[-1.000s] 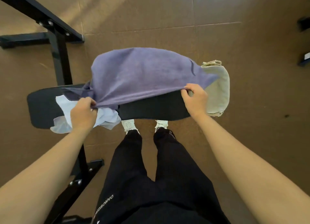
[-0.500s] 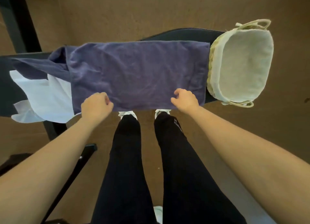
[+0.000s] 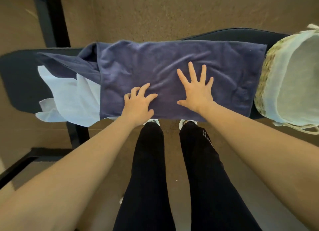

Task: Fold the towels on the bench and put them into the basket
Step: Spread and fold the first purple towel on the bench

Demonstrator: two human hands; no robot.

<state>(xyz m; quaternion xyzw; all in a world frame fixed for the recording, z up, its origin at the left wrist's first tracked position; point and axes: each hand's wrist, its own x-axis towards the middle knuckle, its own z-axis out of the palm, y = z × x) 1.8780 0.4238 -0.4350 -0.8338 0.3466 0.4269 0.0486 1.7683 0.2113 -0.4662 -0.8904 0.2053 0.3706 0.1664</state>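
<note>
A purple towel (image 3: 224,64) lies spread flat across the black bench (image 3: 19,78). My right hand (image 3: 196,89) rests flat on the towel's middle, palm down, fingers spread wide. My left hand (image 3: 139,104) lies on the towel near its front edge, fingers slightly curled and apart. A woven basket (image 3: 265,78) with a pale cloth lining stands on the bench's right end, touching the towel's right edge. A dark blue towel (image 3: 69,64) and a white towel (image 3: 76,99) lie bunched to the left, partly under the purple one.
Black metal frame legs (image 3: 50,18) rise behind the bench at the left and run along the floor at the lower left. My legs in black trousers (image 3: 148,170) stand right at the bench's front edge. Brown floor surrounds the bench.
The purple towel was held up by its near corners, then laid flat on the bench. Both hands let go of its edge and moved forward onto its surface, fingers opening.
</note>
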